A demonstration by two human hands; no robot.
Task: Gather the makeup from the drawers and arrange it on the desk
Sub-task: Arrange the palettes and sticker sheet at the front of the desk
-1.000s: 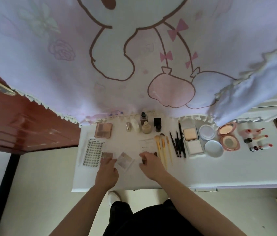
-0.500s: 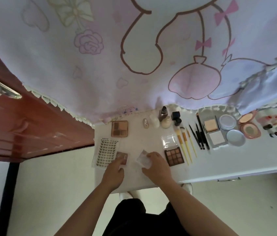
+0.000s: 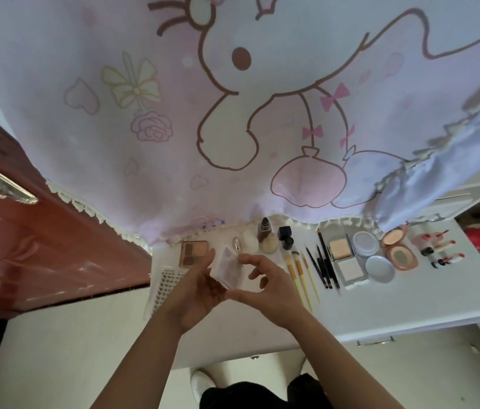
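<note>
Both hands hold a small clear plastic case [image 3: 227,268] lifted above the white desk [image 3: 409,302]. My left hand [image 3: 196,293] cups it from below and left, fingers curled round its edge. My right hand [image 3: 268,283] pinches its lower right corner with thumb and fingers. Makeup lies in a row on the desk: a brown eyeshadow palette [image 3: 193,253], a lash tray [image 3: 166,286], small bottles [image 3: 265,239], yellow-handled brushes [image 3: 300,273], black pencils [image 3: 322,265], powder compacts [image 3: 346,256], round compacts [image 3: 399,250] and lipsticks [image 3: 442,250].
A pink cartoon curtain [image 3: 247,113] hangs down to the desk's back edge. A red-brown wooden door [image 3: 41,231] with a metal handle stands to the left. A drawer handle [image 3: 375,341] shows under the desk's front edge. My shoes and dark trousers are below.
The clear case has been lifted off the desk and now sits between both hands. My left hand left the small palette. The camera has tilted upward.
</note>
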